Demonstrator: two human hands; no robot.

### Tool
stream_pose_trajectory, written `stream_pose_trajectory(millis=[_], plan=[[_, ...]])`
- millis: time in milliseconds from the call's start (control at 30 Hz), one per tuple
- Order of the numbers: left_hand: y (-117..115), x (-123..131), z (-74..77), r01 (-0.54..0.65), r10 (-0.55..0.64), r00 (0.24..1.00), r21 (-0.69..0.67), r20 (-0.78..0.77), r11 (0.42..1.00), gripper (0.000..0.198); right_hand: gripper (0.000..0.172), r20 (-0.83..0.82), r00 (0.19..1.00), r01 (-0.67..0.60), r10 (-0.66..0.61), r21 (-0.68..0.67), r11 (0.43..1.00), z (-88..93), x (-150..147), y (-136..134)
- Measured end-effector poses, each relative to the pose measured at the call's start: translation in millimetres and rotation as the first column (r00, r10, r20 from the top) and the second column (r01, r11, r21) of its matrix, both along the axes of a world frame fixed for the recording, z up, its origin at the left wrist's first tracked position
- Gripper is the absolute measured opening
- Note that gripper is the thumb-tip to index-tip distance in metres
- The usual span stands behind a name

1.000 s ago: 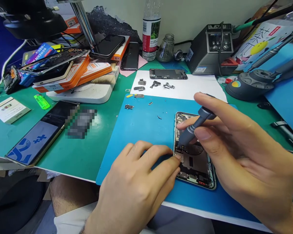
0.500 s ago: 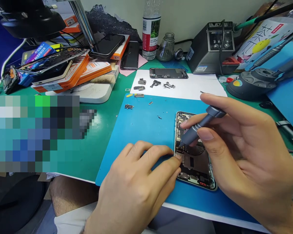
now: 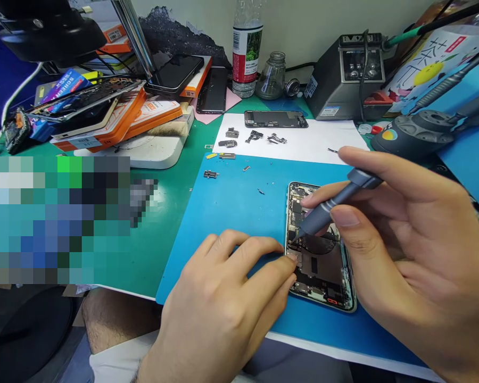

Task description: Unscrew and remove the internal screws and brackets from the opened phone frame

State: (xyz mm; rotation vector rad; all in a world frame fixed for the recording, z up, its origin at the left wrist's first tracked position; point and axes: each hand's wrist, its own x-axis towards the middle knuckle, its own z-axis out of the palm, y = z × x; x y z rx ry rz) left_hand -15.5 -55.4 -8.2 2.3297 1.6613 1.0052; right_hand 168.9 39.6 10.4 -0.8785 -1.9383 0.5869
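An opened smartphone (image 3: 328, 272) lies on the blue mat (image 3: 207, 210), its circuit board, round coil and inner parts exposed. My left hand (image 3: 223, 298) rests at the phone's left side, fingers bent and fingertips pressed on its edge and inner parts. In my right hand (image 3: 419, 260) is a slim grey screwdriver (image 3: 329, 211), held tilted between thumb and fingers, with the index finger over its cap. The screwdriver's tip meets the phone's inside near the left edge, just above my left fingertips. My right hand hides part of the phone's upper right.
Behind the mat, white paper (image 3: 315, 142) holds a dark phone screen part (image 3: 276, 119) and small metal pieces (image 3: 254, 136). A bottle (image 3: 247, 58), glass jar (image 3: 272, 80) and black device (image 3: 343, 74) stand behind. Orange boxes (image 3: 122, 125) pile up left; a blurred patch covers the lower left.
The screwdriver and my right hand have shifted slightly right, with the tip still at nearly the same spot in the phone. My left hand has stayed in place.
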Motion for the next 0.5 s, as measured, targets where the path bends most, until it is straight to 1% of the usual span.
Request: stream_pose_trajectory(millis=[67,133,167,233,267,300,333,400,433,467,500], plan=[[0,0,-0.4,-0.002,0.002,1.0,-0.014,0.004,1.0,0.021,0.052,-0.05,0.998,0.023,-0.023,-0.011,1.0,2.1,0,4],[1,1,-0.7,-0.005,0.005,1.0,-0.02,0.005,1.0,0.021,0.048,-0.148,0.988,0.042,-0.049,-0.05,0.998,3.6,2,11],[1,1,-0.8,-0.004,0.004,1.0,-0.023,0.005,1.0,0.021,0.043,-0.213,0.975,0.042,-0.063,-0.101,0.994,4.2,3,15],[2,2,-0.7,0.002,-0.001,1.0,-0.029,0.012,1.0,0.021,0.032,-0.357,0.931,-0.023,-0.074,-0.26,0.965,6.1,4,22],[2,2,-0.5,0.004,-0.003,1.0,-0.032,0.018,0.999,0.021,0.029,-0.413,0.908,-0.089,-0.074,-0.361,0.928,7.6,5,24],[2,2,-0.2,0.005,-0.004,1.0,-0.041,0.023,0.999,0.021,0.028,-0.452,0.888,-0.155,-0.083,-0.464,0.872,9.5,5,24],[2,2,0.2,0.003,-0.001,1.0,-0.051,0.027,0.999,0.021,0.03,-0.464,0.88,-0.203,-0.105,-0.566,0.799,11.7,4,21],[1,2,0.9,-0.004,0.006,1.0,-0.069,0.029,0.998,0.022,0.037,-0.442,0.878,-0.229,-0.183,-0.724,0.65,15.8,1,11],[0,1,1.2,-0.007,0.009,1.0,-0.076,0.027,0.997,0.022,0.041,-0.43,0.879,-0.234,-0.205,-0.764,0.601,17.0,0,5],[0,1,1.4,-0.008,0.01,1.0,-0.082,0.025,0.997,0.022,0.046,-0.428,0.878,-0.237,-0.214,-0.777,0.583,17.5,-2,-2],[-1,0,1.7,-0.009,0.011,1.0,-0.084,0.026,0.996,0.023,0.051,-0.429,0.878,-0.236,-0.211,-0.773,0.589,17.1,-3,-8]])
